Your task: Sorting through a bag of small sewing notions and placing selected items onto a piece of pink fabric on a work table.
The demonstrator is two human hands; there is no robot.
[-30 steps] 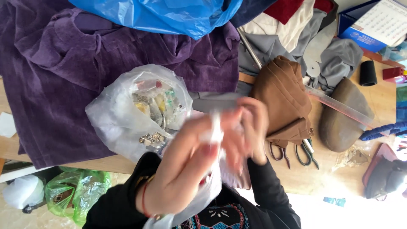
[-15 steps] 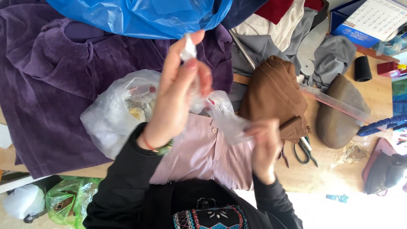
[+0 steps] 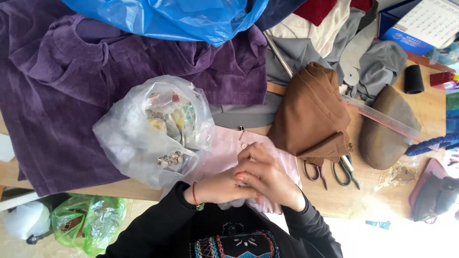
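Pink cloth now lies under both hands: left hand and right hand have dropped together, pinching something small I cannot make out beside the clear bag.

Both hands, left and right, together on pink cloth beside clear bag.

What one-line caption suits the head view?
Both hands, left hand and right hand, meet over pale pink cloth beside a clear bag of buttons.
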